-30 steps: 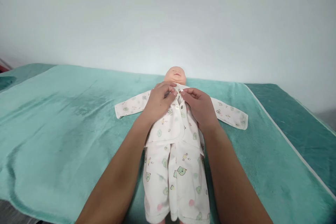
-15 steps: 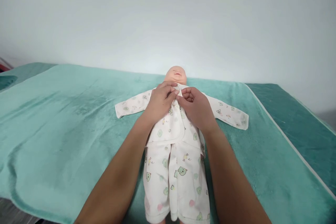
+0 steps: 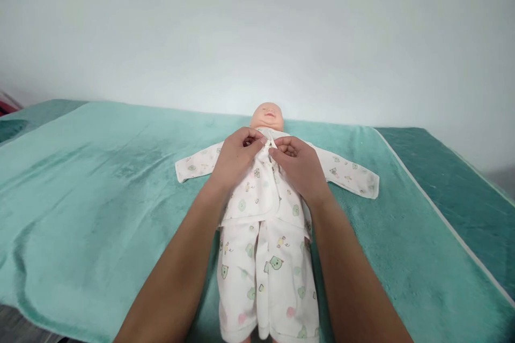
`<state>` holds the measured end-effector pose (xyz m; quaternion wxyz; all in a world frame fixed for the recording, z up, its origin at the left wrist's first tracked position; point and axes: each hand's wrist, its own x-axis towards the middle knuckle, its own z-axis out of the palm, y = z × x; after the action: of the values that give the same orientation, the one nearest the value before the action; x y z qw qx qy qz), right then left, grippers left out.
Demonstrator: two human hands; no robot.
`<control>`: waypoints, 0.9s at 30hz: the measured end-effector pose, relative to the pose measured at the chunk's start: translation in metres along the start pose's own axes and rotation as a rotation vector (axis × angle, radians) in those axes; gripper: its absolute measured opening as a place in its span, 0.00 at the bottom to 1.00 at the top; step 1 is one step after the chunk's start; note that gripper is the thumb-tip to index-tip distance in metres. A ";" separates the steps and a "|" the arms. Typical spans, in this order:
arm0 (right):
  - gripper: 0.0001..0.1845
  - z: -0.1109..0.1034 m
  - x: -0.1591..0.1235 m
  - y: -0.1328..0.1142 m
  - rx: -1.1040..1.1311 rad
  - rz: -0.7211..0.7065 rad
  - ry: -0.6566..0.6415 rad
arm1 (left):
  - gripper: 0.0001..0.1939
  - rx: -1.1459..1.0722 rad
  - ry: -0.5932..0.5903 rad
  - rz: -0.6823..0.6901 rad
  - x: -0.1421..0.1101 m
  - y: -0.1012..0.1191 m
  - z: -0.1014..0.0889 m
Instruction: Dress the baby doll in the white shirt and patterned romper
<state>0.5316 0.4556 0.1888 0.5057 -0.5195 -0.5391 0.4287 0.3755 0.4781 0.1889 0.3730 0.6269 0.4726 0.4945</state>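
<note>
A baby doll (image 3: 267, 116) lies on its back, head toward the wall, with both sleeves spread out sideways. It wears a white printed jacket (image 3: 251, 201) and matching trousers (image 3: 277, 284). Below the doll's neck, my left hand (image 3: 240, 154) pinches the jacket's front edge between thumb and fingers. Facing it, my right hand (image 3: 296, 159) is closed on the other side of the same front opening, with its fingers curled. The fingertips of both hands nearly meet at the upper chest. Any fastener between them is too small to make out.
A green plush blanket (image 3: 100, 214) covers the surface under the doll. Darker green cloth (image 3: 454, 187) shows beyond its pale edging on the right. A white wall (image 3: 257, 43) rises right behind the doll's head. Dark floor (image 3: 20, 327) shows at the lower left.
My left hand has drawn slightly left and down from the collar, so more of the front opening shows. The right hand stays at the same edge, and the view has shifted slightly.
</note>
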 end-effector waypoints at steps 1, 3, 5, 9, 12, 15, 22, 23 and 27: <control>0.11 -0.001 0.001 0.000 0.009 0.000 -0.006 | 0.08 -0.001 -0.025 -0.024 0.001 -0.001 -0.003; 0.12 -0.004 0.002 0.001 0.023 -0.008 -0.016 | 0.09 -0.008 -0.059 -0.048 0.002 -0.001 -0.007; 0.12 -0.005 0.002 0.003 0.043 -0.012 -0.027 | 0.09 -0.012 -0.077 -0.053 0.002 -0.001 -0.009; 0.14 -0.004 0.002 0.005 0.059 -0.032 -0.039 | 0.07 0.029 -0.087 -0.033 0.001 0.002 -0.007; 0.14 -0.002 0.002 0.006 0.017 -0.057 -0.029 | 0.05 0.073 -0.069 -0.009 0.000 0.004 -0.004; 0.13 -0.001 0.001 0.005 -0.024 -0.074 -0.037 | 0.07 0.099 -0.068 0.004 0.000 0.005 -0.003; 0.14 -0.001 -0.002 0.001 -0.188 -0.112 -0.045 | 0.12 0.055 -0.139 -0.011 -0.001 0.007 -0.005; 0.14 0.000 -0.002 0.000 -0.214 -0.113 -0.040 | 0.12 0.045 -0.149 -0.012 -0.001 0.007 -0.005; 0.13 0.002 -0.004 -0.003 -0.344 -0.137 -0.030 | 0.16 0.016 -0.170 -0.045 -0.002 0.009 -0.004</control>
<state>0.5294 0.4516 0.1915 0.4292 -0.5538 -0.6463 0.3024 0.3734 0.4736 0.1972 0.4179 0.6589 0.4569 0.4271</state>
